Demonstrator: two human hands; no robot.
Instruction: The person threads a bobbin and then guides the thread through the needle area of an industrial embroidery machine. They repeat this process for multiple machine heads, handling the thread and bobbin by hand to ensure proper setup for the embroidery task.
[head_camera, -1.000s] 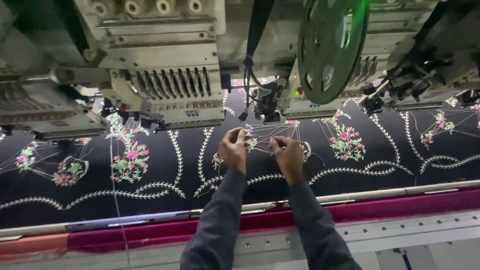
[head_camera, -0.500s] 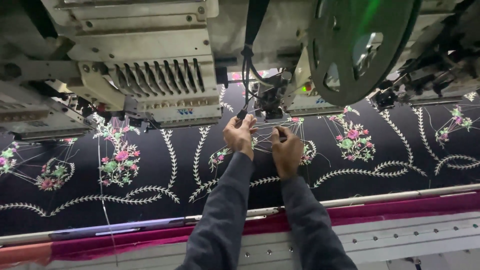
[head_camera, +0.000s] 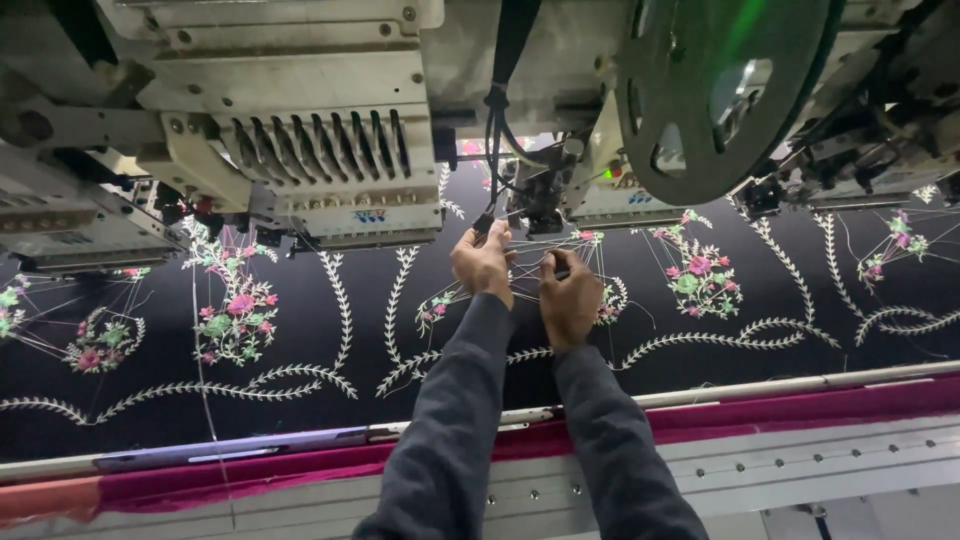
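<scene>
Both my arms in dark grey sleeves reach out over a black fabric (head_camera: 330, 400) embroidered with pink flowers and white leafy vines. My left hand (head_camera: 483, 262) is raised just under a small attachment (head_camera: 535, 200) of the embroidery machine, fingers pinched on fine threads. My right hand (head_camera: 570, 298) sits beside it, slightly lower, fingers closed on a small dark object that I cannot make out, with thin threads (head_camera: 590, 245) fanning out around it.
A grey embroidery head (head_camera: 320, 160) with a row of needle slots hangs at left. A large dark green reel (head_camera: 720, 90) hangs at upper right. A magenta cloth strip (head_camera: 800, 405) and a grey metal frame rail (head_camera: 800, 460) run along the near edge.
My view has tilted and moved closer to the machine. Both hands have risen toward the attachment beneath the head, the left one reaching highest.
</scene>
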